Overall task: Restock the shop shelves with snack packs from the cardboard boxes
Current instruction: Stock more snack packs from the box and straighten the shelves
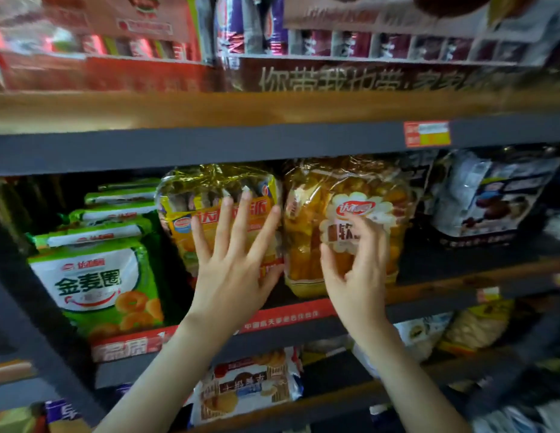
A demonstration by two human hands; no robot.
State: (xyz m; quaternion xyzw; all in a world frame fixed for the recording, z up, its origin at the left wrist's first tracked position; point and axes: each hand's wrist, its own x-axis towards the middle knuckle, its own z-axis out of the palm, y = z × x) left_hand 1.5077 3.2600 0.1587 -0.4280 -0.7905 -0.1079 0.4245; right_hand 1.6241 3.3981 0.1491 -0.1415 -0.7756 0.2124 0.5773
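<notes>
Nearest, at 6 o'clock in the view, a white, blue and red plastic biscuit pack lies on the lowest shelf between the two bare forearms. Above it the left hand is released. Its fingers are straight and spread, pressing flat on the front of a yellow plastic snack pack with a crinkled gold top.

Just at 3 o'clock from it, the right hand grasps a clear plastic snack pack of orange cakes with a white flower-shaped label. The bent fingers lie on the label and the thumb is against the lower front.

Both packs stand upright and side by side on the wood-edged middle shelf, near its front lip. Whether they touch is not clear. The lip carries a red paper strip with white print.

At 9 o'clock of the yellow pack, a row of green-and-white ring-snack bags stands front to back, with the foremost just beside the left wrist. At 3 o'clock of the clear pack, a black-and-white plastic bag sits further back.

At 12 o'clock the dark metal rail of the upper shelf hangs close over both pack tops and bears a red-and-yellow price tag. Beyond it stand a dark brown display carton with pale characters and blurred red cartons.
</notes>
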